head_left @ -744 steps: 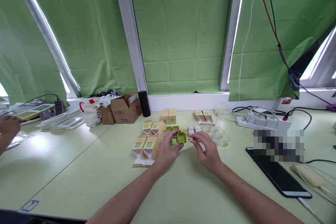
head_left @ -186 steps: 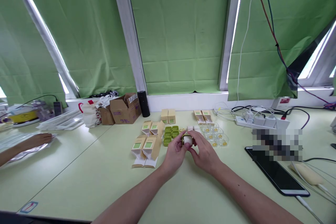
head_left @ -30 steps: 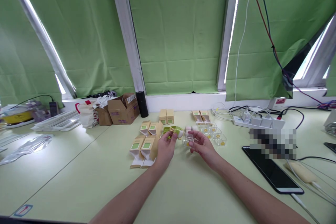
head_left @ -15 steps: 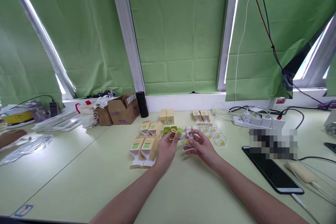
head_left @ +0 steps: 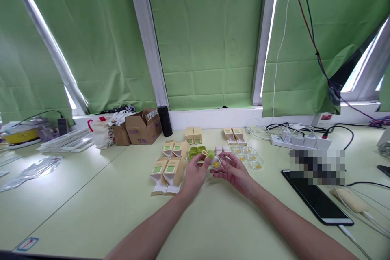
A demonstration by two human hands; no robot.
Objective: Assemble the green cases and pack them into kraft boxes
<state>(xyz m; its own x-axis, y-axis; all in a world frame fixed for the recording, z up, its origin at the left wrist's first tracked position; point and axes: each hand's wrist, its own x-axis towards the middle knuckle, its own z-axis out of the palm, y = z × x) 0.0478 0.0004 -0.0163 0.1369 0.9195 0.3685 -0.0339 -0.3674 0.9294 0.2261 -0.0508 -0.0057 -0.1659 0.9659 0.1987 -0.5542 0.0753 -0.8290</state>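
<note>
Just above the table, the fingers of my left hand (head_left: 195,174) are closed on a small green square case (head_left: 210,154) with a pale yellow loop. My right hand (head_left: 236,172) pinches a clear plastic cup (head_left: 216,164) with a yellow spot at its bottom. Cup and case meet between my hands; whether the cup is fully seated I cannot tell. Behind my left fingers sit several green square cases (head_left: 193,156). Small whitish-pink pieces (head_left: 226,148) lie behind my right hand, and several more clear cups (head_left: 256,162) stand to its right.
Open kraft boxes (head_left: 174,167) with green windows stand left of my hands. Two closed boxes (head_left: 193,134) and further open ones (head_left: 234,135) are behind. A phone (head_left: 317,197) and a power strip (head_left: 300,142) with cables lie right. A cardboard box (head_left: 144,126) and black cylinder (head_left: 165,121) stand back left.
My right hand has brought the clear cup leftward to the green case, which earlier held a white piece. At the far left, another person's hand came into view and left again.
</note>
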